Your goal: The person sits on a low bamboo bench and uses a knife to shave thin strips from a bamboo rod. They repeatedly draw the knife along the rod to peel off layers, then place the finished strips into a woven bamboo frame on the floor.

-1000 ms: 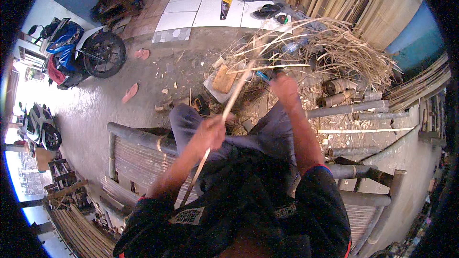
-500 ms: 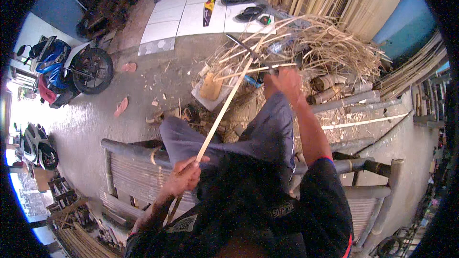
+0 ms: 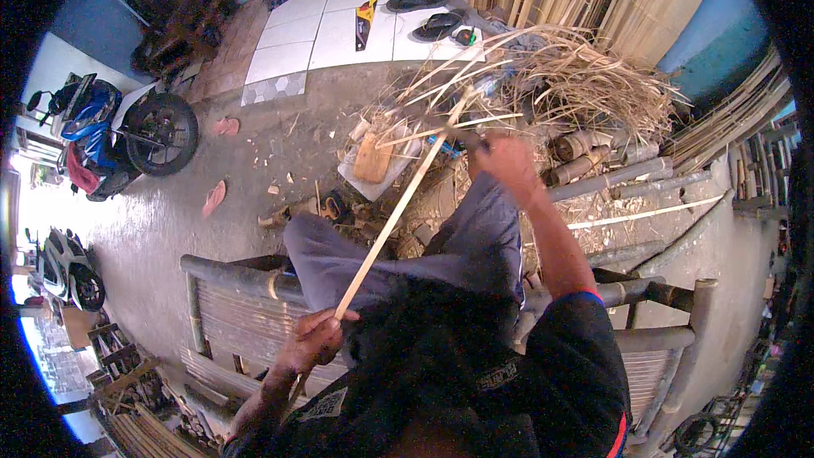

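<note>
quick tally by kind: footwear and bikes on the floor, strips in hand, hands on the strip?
Motorbikes: 2 (blue one, white one)
Dark sandals on the tiles: 2
Pink flip-flops: 2
Bamboo strip in hand: 1
Hands on it: 2 (left hand, right hand)
Total: 9

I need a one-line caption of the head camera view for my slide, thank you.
Seated on a bamboo bench, left hand grips a bamboo strip while right hand works it with a tool.
</note>
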The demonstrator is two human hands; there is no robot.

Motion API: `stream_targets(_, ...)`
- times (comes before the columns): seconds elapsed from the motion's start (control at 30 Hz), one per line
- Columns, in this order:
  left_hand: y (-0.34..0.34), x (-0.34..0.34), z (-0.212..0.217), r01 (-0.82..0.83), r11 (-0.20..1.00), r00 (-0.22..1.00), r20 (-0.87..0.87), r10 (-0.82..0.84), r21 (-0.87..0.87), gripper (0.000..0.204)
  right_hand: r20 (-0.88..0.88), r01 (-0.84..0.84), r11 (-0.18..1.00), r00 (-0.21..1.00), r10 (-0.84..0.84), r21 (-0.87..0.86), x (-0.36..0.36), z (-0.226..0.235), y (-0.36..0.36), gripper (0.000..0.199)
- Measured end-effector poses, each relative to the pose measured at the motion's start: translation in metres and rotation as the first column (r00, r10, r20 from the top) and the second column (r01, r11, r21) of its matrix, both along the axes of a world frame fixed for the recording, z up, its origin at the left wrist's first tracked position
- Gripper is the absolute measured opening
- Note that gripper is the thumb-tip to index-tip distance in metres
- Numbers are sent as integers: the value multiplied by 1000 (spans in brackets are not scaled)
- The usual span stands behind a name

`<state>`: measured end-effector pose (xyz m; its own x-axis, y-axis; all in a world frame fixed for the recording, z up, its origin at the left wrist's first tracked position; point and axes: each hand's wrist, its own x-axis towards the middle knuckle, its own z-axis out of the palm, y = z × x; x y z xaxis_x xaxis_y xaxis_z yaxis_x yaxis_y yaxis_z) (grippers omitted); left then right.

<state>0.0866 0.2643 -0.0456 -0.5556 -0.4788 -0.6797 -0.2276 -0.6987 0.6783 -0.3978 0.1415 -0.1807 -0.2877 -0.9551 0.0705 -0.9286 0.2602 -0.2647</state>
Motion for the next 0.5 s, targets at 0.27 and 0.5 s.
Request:
stream_targets(0.27,1,-1,-8,-1,1000,1000,0,1,14,38,25,49,993,998,-52,103,12,-3,10,39)
stream_targets(0.5,12,38,-13,-83,997,994,68,82,5,39,500,526,850,732,-463,18,-121,-51,35,28)
